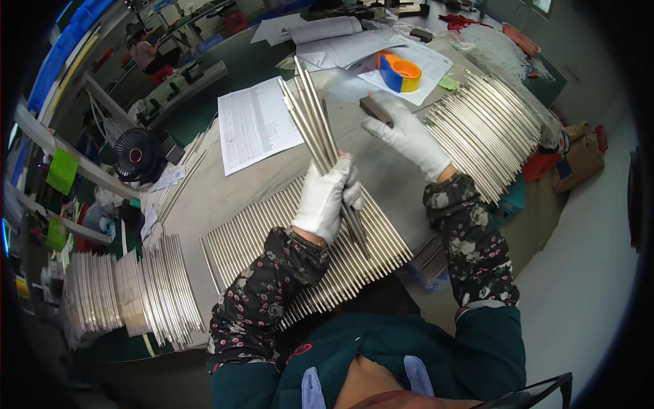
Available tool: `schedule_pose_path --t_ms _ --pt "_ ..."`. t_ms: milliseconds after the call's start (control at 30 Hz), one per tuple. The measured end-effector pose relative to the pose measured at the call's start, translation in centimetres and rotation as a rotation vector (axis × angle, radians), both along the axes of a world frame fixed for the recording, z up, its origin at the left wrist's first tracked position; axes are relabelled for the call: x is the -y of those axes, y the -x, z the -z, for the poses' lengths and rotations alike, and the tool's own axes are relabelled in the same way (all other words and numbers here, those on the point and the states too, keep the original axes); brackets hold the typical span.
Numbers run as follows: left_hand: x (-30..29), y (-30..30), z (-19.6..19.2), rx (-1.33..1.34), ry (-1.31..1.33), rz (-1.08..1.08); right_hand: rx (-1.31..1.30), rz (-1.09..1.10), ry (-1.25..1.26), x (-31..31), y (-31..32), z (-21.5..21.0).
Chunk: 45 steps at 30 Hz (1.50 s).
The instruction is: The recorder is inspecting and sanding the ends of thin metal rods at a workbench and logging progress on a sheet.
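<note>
My left hand (pixel 325 194), in a white glove, is closed round a bundle of metal rods (pixel 312 123). The bundle slants upward, and its lower ends pass over a row of similar rods (pixel 248 235) laid side by side on the table. To the right, my gloved right hand (pixel 411 136) has a small dark brown block (pixel 375 109) between thumb and fingers. The glove hides part of the block, and whether it touches the table is hard to make out. A large stack of rods (pixel 484 129) lies just right of that hand.
More rods (pixel 167 290) and plastic-wrapped bundles (pixel 94 293) lie at left. A printed sheet (pixel 257 126), an orange-and-blue tape dispenser (pixel 400 71) and other papers (pixel 327 31) occupy the far side. A black fan (pixel 138 155) stands left. Another person (pixel 146 53) sits in the background.
</note>
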<state>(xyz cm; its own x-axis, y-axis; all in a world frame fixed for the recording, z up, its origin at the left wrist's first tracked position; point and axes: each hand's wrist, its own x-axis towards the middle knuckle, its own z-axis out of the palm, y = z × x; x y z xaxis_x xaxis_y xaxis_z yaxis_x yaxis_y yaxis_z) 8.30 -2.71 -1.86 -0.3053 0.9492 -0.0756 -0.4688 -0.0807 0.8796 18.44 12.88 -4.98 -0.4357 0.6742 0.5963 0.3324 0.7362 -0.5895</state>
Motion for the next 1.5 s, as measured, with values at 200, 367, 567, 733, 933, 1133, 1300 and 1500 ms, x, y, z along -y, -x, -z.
schedule_pose_path --t_ms 200,367,567,733,933,1133,1300,1500 --pt "-5.2 -3.0 4.7 -0.44 -0.48 0.008 -0.397 -0.598 0.557 6.8 -2.0 -5.3" --pt "-6.9 -4.2 9.7 0.405 -0.554 0.406 -0.459 -0.458 0.706 6.7 -3.8 -1.8" --pt "-2.6 -2.2 6.0 -1.613 0.136 0.294 -0.565 -0.391 0.821 7.2 -3.8 4.0" --pt "0.2 -0.4 3.4 -1.787 -0.098 0.352 -0.278 0.059 0.543 5.8 -4.3 3.8" --pt "-1.4 0.9 3.1 -1.889 -0.409 0.225 0.426 0.092 0.314 7.8 -7.3 4.7" --pt "-4.4 0.5 6.5 -2.136 -0.293 0.556 0.693 0.233 -0.026 10.9 -7.3 4.8" --pt "-5.4 0.0 6.8 -2.238 -0.231 0.592 0.549 0.214 -0.009 12.5 -11.7 5.6" --pt "-6.4 -0.1 6.7 -2.248 -0.245 0.614 -0.466 0.468 0.403 15.8 -15.2 10.2"
